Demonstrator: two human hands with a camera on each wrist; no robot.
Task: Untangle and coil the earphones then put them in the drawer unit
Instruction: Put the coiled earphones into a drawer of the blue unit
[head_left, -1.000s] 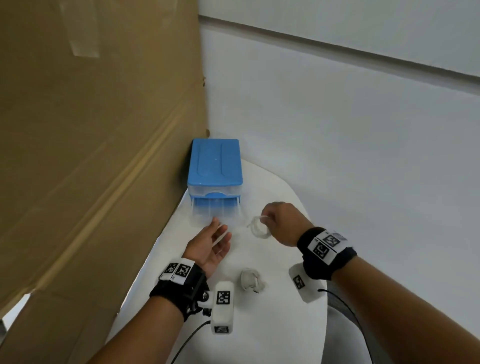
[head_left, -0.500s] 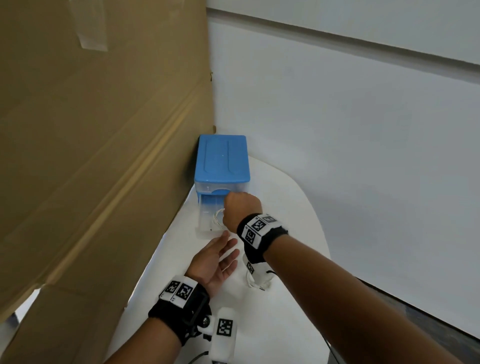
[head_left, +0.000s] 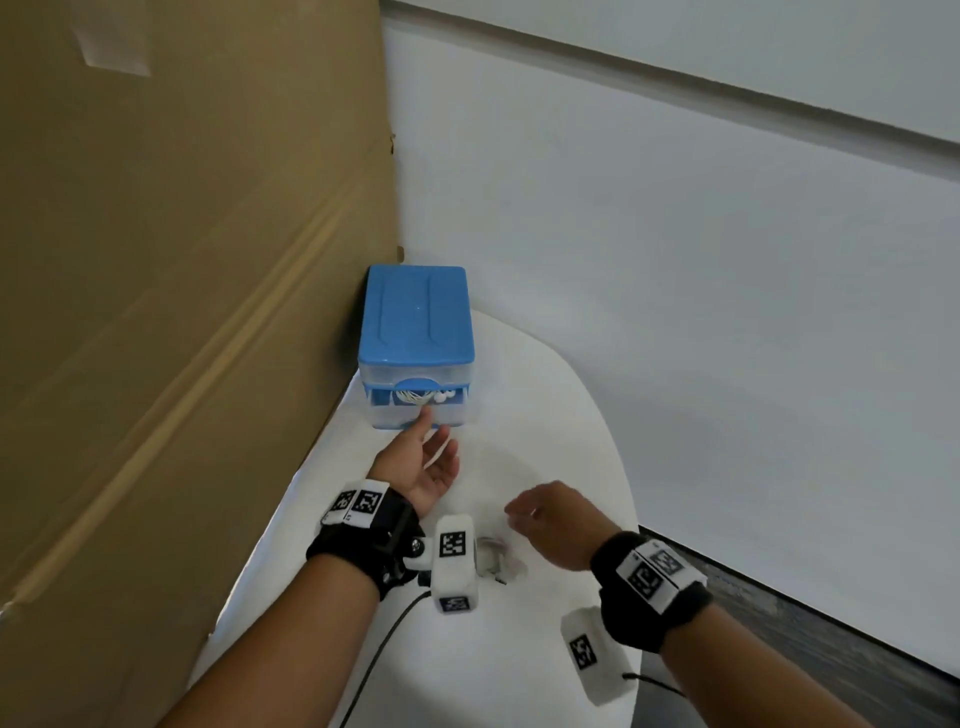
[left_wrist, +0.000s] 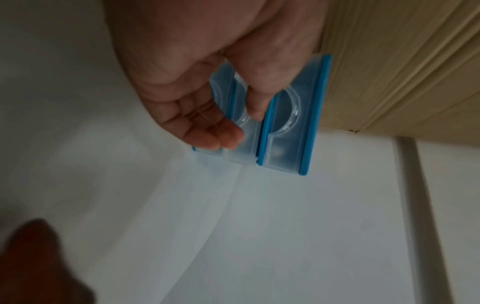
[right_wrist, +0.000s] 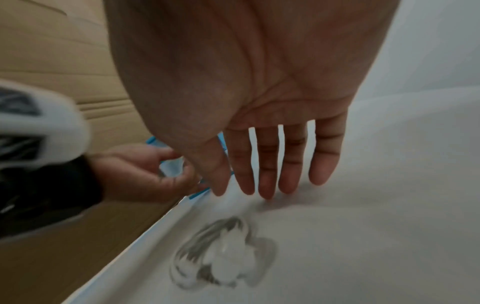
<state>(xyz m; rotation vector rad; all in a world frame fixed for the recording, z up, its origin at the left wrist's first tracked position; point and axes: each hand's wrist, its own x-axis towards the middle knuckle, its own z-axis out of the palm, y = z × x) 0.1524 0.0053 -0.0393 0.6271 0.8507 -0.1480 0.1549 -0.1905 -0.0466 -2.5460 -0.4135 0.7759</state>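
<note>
While coiled earphones (head_left: 418, 397) sit inside drawer unit (head_left: 417, 332) at table's (head_left: 561, 415) far left edge, second coil (right_wrist: 221, 253) lies mid-table. Left hand (head_left: 422, 460) fingers straight, touching drawer front. Right hand (head_left: 558, 522) fingers spread, empty, above second coil.

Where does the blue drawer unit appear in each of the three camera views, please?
Head: the drawer unit stands at upper centre, against the cardboard, beyond the left hand.
Left wrist: at upper centre-right, partly behind the left hand's fingers.
Right wrist: only a blue and clear sliver at left of centre, between both hands.
Shared landmark: the cardboard sheet beside it.
</note>
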